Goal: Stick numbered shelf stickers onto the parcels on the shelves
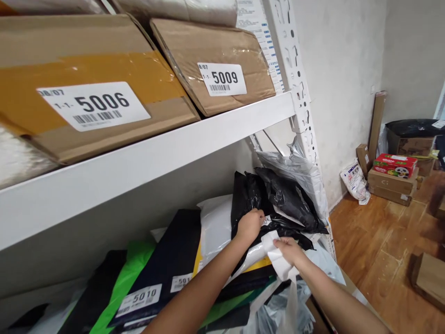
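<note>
And here's the left hand (250,227), fingers curled at a small white label (267,221) on the black parcels (290,199); pinching or merely pressing, I can't tell. Over to the right hand (292,250), pinching a folded white paper strip (280,260) just beside that label, perhaps to have it close by, its tail hanging down. The parcels sit below the rack's white beam (156,168), near the upright (306,125), which probably helps prop the stack. Numbers face outward on the boxes (227,51) above, presumably for quick reading!
</note>
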A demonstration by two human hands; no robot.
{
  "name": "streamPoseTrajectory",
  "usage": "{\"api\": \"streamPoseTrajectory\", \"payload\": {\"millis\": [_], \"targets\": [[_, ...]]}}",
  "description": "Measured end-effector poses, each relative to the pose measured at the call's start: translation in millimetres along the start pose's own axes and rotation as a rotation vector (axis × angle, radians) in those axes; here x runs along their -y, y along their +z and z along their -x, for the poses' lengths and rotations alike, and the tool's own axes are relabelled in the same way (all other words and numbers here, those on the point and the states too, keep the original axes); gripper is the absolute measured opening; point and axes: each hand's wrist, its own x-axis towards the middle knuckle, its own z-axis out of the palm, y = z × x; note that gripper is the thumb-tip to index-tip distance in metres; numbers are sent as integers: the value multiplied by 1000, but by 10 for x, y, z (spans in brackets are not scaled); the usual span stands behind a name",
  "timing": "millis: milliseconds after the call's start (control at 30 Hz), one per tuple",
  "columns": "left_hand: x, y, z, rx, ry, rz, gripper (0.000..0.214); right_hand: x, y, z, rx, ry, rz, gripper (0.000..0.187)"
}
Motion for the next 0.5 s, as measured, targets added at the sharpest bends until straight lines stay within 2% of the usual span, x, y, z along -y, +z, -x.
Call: {"api": "streamPoseTrajectory", "payload": {"millis": [67,100,167,233,267,333,400,500], "targets": [[-35,-16,17,20,-14,-28,20,70,-86,86,-21,-67,27,54],[-61,-35,29,22,-24,-42,21,135,-130,111,-41,-148,52,53],[-117,-95,47,-19,-57,-109,37,303,-198,110,-44,-370,111,50],[-144,-164,37,-85,-40,-232,50,472,-231,47,58,-540,163,46],[-134,-190,20,-98,20,-292,46,543,-241,1,132,-581,186,45],[-62,-209,-30,-45,231,-337,40,646,-278,-96,249,-604,243,43],[54,-184,-81,68,400,-288,43,711,-367,-176,274,-595,298,43],[173,-144,-129,165,406,-215,50,781,-593,-238,176,-590,289,43]]}}
